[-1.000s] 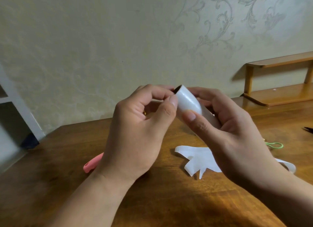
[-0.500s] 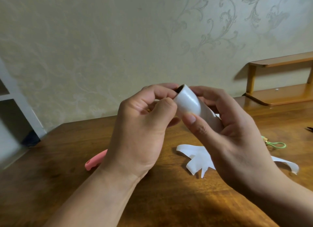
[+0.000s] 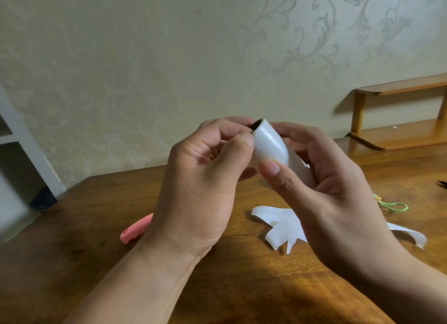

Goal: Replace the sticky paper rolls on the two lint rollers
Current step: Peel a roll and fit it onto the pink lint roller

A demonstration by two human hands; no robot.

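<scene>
A white sticky paper roll (image 3: 271, 147) with a dark hollow core is held up above the wooden table (image 3: 84, 227). My right hand (image 3: 338, 203) wraps around its lower part, thumb pressed on its side. My left hand (image 3: 203, 188) pinches the roll's upper rim with thumb and forefinger. A pink lint roller handle (image 3: 135, 230) lies on the table behind my left wrist, mostly hidden. Torn white sheets of paper (image 3: 283, 227) lie on the table under my right hand.
A light green cord loop (image 3: 391, 205) lies at the right. A small wooden shelf (image 3: 399, 132) stands at the back right against the patterned wall. A dark object (image 3: 441, 184) pokes in at the right edge. A white shelf unit (image 3: 14, 154) stands left.
Both hands stay on the roll and shift only slightly. My left thumb has slid along the roll's upper rim. The view has drifted a little.
</scene>
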